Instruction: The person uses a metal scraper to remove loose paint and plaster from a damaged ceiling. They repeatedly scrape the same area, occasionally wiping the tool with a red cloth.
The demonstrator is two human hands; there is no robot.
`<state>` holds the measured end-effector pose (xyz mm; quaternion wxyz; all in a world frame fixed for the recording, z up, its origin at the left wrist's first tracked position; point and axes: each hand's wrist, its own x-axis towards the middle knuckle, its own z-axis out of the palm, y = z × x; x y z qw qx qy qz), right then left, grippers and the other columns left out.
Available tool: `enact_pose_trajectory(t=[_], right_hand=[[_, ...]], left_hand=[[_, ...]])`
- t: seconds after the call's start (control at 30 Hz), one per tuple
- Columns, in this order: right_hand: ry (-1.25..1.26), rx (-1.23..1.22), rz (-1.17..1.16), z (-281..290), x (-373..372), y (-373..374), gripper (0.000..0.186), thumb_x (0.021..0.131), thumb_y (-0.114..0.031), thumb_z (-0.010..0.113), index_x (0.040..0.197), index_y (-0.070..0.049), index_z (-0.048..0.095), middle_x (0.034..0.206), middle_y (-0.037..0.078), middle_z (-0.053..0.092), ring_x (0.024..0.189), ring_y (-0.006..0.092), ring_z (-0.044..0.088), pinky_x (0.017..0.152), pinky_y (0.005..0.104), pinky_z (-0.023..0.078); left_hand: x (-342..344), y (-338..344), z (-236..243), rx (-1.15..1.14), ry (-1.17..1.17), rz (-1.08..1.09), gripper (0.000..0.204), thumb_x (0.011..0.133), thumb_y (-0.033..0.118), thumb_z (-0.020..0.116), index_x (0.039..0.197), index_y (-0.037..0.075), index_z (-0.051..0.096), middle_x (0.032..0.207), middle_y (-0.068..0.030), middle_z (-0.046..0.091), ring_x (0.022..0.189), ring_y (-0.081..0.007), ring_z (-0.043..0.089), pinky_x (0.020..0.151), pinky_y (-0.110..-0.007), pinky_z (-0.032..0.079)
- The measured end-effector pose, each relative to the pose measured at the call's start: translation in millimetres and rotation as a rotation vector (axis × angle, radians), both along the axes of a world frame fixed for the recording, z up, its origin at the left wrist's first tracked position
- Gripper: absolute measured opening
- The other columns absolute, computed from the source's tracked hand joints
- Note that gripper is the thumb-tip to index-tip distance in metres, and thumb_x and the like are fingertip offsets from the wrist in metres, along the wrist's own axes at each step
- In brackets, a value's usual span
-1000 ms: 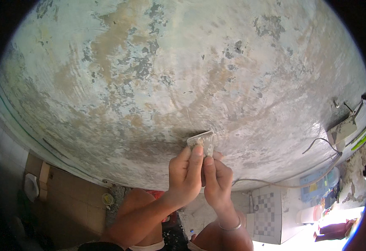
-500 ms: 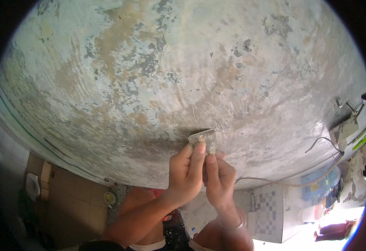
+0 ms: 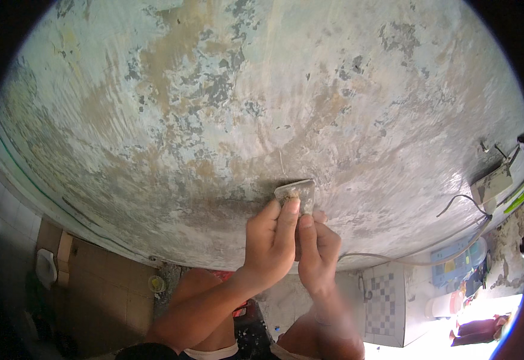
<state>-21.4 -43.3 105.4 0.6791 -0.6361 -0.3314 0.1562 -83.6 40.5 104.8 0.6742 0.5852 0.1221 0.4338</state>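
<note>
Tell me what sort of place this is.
Likely a worn indoor room, perhaps in a home: the patchy wall has lost some of its coating, a brown tiled floor shows at lower left, and a checkered tile panel at lower right.

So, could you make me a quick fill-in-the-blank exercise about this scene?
1. Of the left hand and right hand, the one gripping higher in the picture is the ____.
2. The number of hands holding the flat scraper is ____.
3. The checkered tiles show toward the picture's lower ____ corner.

Missing words: left; two; right.
</note>
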Motion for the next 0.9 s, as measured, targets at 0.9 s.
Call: enact_pose_trajectory(t=[0.9], right_hand=[[-0.046,0.004,0.027,2.4,-2.5,2.2,0.044,0.108,-0.023,0.054,0.074,0.006,0.061,0.060,-0.001,0.054,0.060,0.0051,0.043,0.049,0.0275,0.035]], left_hand=[[-3.2,-4.1,10.3,0.042,0.000,0.044,0.041,0.112,0.029,0.042,0.101,-0.004,0.064,0.092,-0.0134,0.074,0.082,-0.0142,0.070,0.072,-0.028,0.056]])
